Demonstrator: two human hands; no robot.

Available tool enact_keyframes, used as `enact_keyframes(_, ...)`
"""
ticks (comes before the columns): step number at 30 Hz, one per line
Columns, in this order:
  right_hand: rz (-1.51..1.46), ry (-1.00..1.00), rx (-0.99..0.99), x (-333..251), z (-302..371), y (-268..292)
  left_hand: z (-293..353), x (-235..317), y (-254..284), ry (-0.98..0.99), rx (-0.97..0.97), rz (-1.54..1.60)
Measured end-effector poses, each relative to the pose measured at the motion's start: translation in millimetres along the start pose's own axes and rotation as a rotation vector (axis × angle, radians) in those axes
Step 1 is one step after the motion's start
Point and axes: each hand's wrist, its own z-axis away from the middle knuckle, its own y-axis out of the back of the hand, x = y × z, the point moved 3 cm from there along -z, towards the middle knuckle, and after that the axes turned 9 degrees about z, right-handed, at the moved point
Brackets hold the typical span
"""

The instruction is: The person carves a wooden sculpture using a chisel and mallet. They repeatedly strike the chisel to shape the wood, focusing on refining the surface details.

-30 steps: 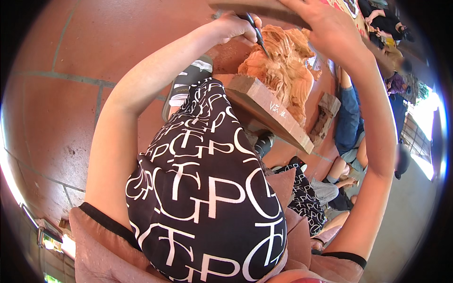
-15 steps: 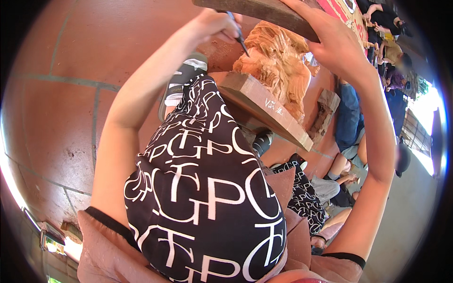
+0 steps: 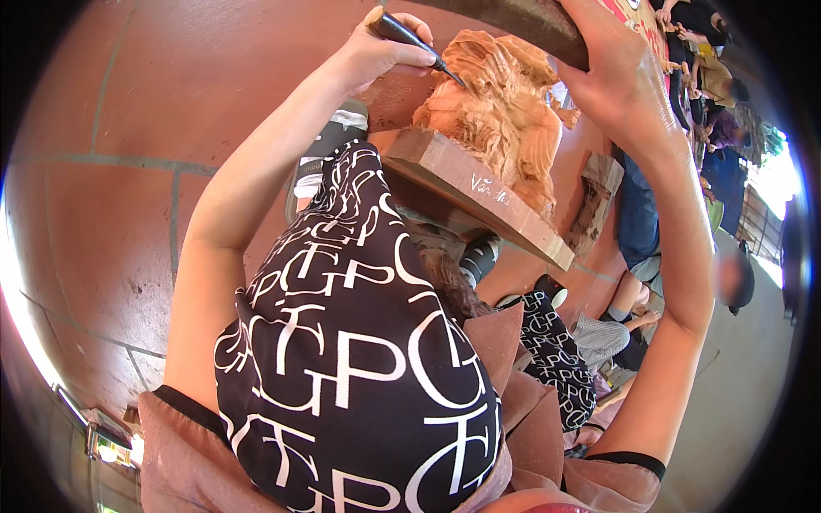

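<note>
My left hand [image 3: 385,51] holds a carving chisel [image 3: 406,36] with a dark shaft and a tan butt end. Its tip meets or nearly meets the upper left side of a pale orange-brown wood carving [image 3: 496,111], rough with folds and ridges. The carving rises from a thick wooden base [image 3: 462,175] that lies tilted in the view, white handwriting on its side. At the top, my right hand [image 3: 620,85] is closed round one end of a thick dark wooden bar [image 3: 522,21], raised above the carving. The bar's far end runs out of the picture.
Below the base is a rough wood offcut [image 3: 594,201]. My legs in patterned black trousers [image 3: 368,342] fill the lower middle. Red floor tiles [image 3: 111,231] spread left. Several people [image 3: 718,85] sit along the right, one leg in blue jeans [image 3: 637,214] close by.
The chisel has swung to a flatter slant, its butt end now showing above my left hand. The wooden bar has shifted up and right with my right hand.
</note>
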Motion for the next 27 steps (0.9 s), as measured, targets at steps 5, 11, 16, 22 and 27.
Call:
enact_keyframes(5, -0.060, -0.219, -0.017, -5.0, 3.9, 4.7, 8.0, 7.4, -19.1, -0.186, -0.055, -0.255)
enact_keyframes(11, -0.041, -0.114, 0.128, 4.1, 34.6, 8.6, 17.9, 6.6, -43.9, -0.364, -0.051, -0.546)
enact_keyframes(16, -0.177, -0.321, 0.217, 29.7, 66.4, -10.5, 22.4, 3.9, -51.9, -0.449, -0.064, -0.624)
enact_keyframes(22, -0.093, -0.235, 0.213, 29.5, 63.7, -16.6, -15.0, -6.1, -18.3, -0.181, -0.096, -0.156)
enact_keyframes(27, 0.146, -0.146, 0.090, 42.1, 58.2, -20.7, -15.8, -13.0, -26.3, -0.173, -0.149, -0.113)
